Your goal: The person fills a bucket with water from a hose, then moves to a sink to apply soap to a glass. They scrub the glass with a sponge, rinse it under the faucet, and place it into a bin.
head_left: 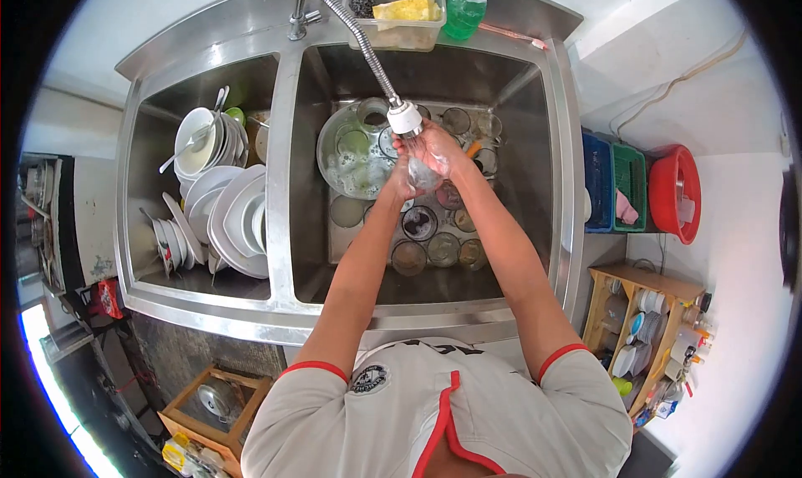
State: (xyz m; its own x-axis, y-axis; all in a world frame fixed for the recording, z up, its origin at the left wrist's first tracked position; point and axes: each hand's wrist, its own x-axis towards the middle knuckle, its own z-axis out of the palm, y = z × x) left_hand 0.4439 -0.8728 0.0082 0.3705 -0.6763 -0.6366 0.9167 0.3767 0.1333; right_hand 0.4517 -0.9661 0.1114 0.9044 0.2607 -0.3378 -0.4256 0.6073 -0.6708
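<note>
Under the white spray head (404, 117) of the flexible metal faucet, my two hands meet over the right basin. My left hand (403, 177) is closed on the near side of a clear, wet glass (423, 177). From the far side my right hand (441, 147) grips the same glass, its fingers close beneath the spray head. Fingers and suds partly hide the glass. Below them, several glasses (409, 258) stand on the basin floor, some with water or foam inside. A large clear bowl (331, 154) holding water and a few glasses lies left of my hands.
Stacked plates (238, 219), bowls (200, 148) and spoons fill the left basin. On the back ledge stand a plastic tub (401, 37) with a yellow sponge (409, 9) and a green bottle (464, 10). Right of the sink are a green basket (628, 186) and a red basin (678, 194).
</note>
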